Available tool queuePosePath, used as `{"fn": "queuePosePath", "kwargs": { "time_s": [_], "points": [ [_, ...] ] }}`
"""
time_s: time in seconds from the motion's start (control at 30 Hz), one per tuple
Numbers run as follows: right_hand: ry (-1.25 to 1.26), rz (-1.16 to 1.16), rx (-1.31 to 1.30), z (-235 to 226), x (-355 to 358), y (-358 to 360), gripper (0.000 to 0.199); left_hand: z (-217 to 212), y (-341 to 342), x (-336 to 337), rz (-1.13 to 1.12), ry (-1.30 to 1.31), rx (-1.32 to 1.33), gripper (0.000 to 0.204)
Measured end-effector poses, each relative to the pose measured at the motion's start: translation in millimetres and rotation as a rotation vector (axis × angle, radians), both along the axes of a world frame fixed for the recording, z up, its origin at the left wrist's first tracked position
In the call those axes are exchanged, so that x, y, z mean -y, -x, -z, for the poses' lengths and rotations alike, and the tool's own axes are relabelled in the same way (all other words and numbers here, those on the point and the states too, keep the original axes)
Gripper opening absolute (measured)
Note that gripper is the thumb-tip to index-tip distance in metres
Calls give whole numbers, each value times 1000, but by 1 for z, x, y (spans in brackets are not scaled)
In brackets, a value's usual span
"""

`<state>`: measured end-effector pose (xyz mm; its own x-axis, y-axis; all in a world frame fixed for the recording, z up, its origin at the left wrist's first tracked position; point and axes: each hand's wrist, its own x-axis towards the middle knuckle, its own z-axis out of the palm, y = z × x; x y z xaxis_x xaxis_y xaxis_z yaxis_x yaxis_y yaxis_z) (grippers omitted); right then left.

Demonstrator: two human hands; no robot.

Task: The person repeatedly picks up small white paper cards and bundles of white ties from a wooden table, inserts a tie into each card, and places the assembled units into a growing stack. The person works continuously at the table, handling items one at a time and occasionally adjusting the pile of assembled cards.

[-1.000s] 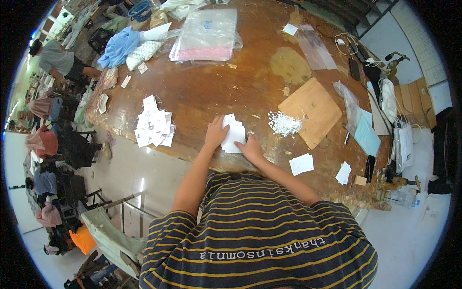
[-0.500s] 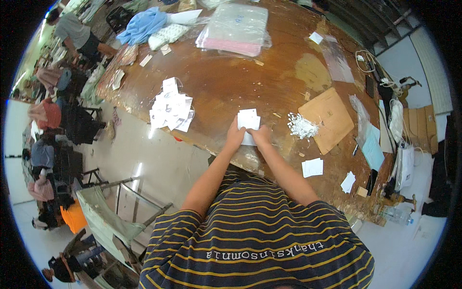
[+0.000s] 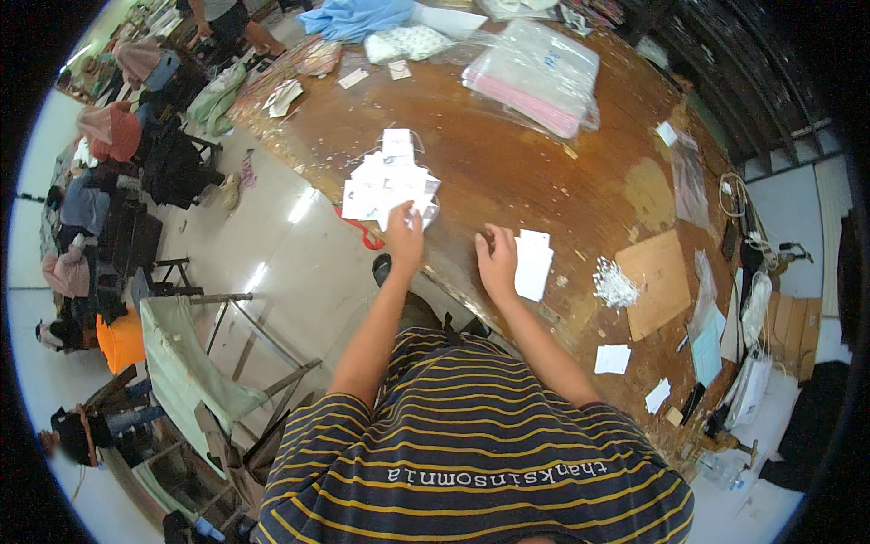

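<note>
A heap of white paper tags (image 3: 385, 186) with thin string loops lies at the table's left edge. At its near side is my left hand (image 3: 405, 238), its fingers curled around the edge of a white tag (image 3: 419, 210). My right hand (image 3: 497, 265) hovers a little farther right, fingers slightly bent and apart, holding nothing. Just right of it, a small stack of white cards (image 3: 535, 267) rests on the brown wooden table (image 3: 507, 181).
White strings (image 3: 615, 283) lie bunched beside a brown envelope (image 3: 654, 286). More white cards (image 3: 613, 359) sit nearer me. Plastic-wrapped pink and clear sheets (image 3: 535, 77) and a blue cloth (image 3: 355, 18) lie at the back. A green cloth-covered frame (image 3: 195, 363) stands at left.
My hands have parted. The stack they both held now lies on the table beside my right hand, and my left hand has moved to the tag heap. The view has shifted left.
</note>
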<state>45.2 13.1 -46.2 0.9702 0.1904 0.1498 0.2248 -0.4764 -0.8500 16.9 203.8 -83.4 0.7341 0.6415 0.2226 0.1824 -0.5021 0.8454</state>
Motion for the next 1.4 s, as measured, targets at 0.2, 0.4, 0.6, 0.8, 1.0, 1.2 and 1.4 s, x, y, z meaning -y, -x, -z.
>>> {"fn": "queuePosePath", "kwargs": {
  "time_s": [0.2, 0.4, 0.6, 0.8, 1.0, 1.2, 1.4],
  "points": [
    [-53, -251, -68, -4, -156, -44, 31, 15, -14, -207, -310, 106, 122, 29],
    [-30, -294, -384, 44, -375, -143, 46, 36, -58, -422, -380, 65, 28, 34],
    [-58, -317, -334, 97, -546, -221, 54, 61, -140, -572, -127, 83, -86, 37],
    [-256, -238, -655, 80, -598, -255, 59, 53, -193, -606, 260, 51, -131, 31],
    [-269, -199, -737, 56, -623, -254, 53, 41, -198, -592, 306, -129, -195, 36],
    [-468, -47, -808, 60, -637, -247, 31, 41, -202, -577, 297, -71, -174, 49],
    [-504, 82, -964, 62, -615, -219, 26, 35, -165, -530, 237, 379, -103, 38]
  ]
}}
